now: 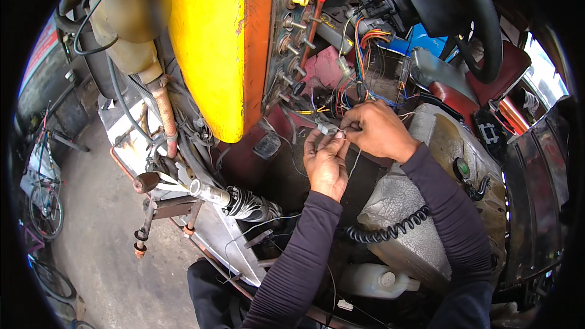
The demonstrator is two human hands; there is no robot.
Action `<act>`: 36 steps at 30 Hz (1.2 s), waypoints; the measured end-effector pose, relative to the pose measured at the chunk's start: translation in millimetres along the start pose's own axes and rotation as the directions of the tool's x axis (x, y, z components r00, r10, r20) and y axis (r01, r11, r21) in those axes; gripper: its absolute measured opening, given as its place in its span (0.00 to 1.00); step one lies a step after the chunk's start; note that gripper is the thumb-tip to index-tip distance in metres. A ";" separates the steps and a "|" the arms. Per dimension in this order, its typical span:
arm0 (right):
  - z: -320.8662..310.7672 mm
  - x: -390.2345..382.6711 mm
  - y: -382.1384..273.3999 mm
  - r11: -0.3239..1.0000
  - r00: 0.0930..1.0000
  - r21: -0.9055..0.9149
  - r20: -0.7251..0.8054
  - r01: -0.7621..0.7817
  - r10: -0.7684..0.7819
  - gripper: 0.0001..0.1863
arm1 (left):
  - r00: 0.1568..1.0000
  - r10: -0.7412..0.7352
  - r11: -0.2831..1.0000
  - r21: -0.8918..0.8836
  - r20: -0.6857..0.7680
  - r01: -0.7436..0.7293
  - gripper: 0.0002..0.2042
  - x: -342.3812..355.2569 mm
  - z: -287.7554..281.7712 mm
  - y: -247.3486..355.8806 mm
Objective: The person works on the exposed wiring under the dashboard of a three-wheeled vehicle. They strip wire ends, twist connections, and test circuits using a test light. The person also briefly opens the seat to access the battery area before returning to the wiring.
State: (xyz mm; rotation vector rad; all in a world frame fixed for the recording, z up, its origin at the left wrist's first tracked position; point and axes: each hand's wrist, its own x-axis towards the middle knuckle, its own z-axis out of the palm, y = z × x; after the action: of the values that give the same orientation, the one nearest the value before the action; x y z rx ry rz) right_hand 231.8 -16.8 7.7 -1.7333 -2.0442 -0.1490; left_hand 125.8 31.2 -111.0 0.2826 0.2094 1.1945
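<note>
My left hand (326,164), palm turned up, is closed at the fingertips on a small grey wire connector (329,128). Right beside it my right hand (379,129), back uppermost, pinches what looks like a thin wire at the connector's end; the fingertips of both hands nearly meet and partly hide it. A pale thin wire (354,164) hangs below the fingers. Just beyond the hands, a bundle of loose coloured wires (361,64) runs down from under the steering wheel (487,30).
A yellow and orange panel (207,42) with a toggle switch plate (291,36) rises ahead on the left. At right lies a worn grey cover (405,213) with a black coiled cord (390,231). A plastic jug (378,281) sits low; bicycles (46,198) stand far left.
</note>
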 end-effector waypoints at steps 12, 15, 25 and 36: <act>-5.2 0.3 -2.5 1.000 0.998 0.014 0.056 0.001 -0.002 0.08 | 1.000 0.012 0.999 -0.053 -0.010 -0.013 0.25 2.2 0.4 -4.2; -7.5 -1.4 -7.0 1.000 0.997 -0.027 0.081 -0.007 0.009 0.09 | 0.999 0.009 1.000 -0.030 -0.031 -0.009 0.24 1.3 1.9 -2.9; -39.7 -7.0 -35.9 0.988 0.979 -0.095 -0.153 0.125 -0.138 0.09 | 0.997 0.009 1.000 0.009 -0.074 -0.009 0.26 -3.7 7.8 2.3; -146.0 -14.2 -84.5 0.991 0.713 0.076 -0.701 0.111 -0.026 0.10 | 0.998 0.017 1.000 -0.004 -0.068 -0.018 0.24 -4.8 4.9 6.4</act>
State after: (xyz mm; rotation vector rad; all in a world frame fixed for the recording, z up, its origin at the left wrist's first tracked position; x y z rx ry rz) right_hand 191.6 -100.3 149.4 -1.2464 -1.4993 -0.6075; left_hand 119.9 28.3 -104.2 0.2402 0.2631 1.2227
